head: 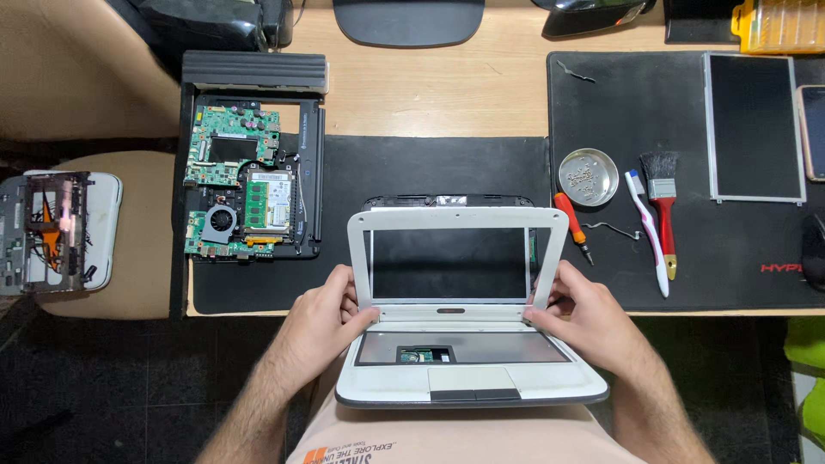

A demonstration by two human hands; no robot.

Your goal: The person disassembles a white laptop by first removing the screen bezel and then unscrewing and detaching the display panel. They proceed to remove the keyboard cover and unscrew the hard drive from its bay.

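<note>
Head view: small white laptop [468, 361] rests on the person's lap at the desk edge [430, 94], keyboard removed, lid upright. Left hand [331, 322] pinches the lower left corner of the white screen bezel [455, 216]; right hand [584, 322] clamps the lower right corner, thumbs at the hinge line, apparently to steady or work the frame evenly. Opened laptop base with green motherboard [241, 185] lies left on the black mat [412, 172]. Screw dish [588, 176], orange screwdriver [571, 225], toothbrush [646, 232], red brush [662, 206] sit within right-hand reach.
</note>
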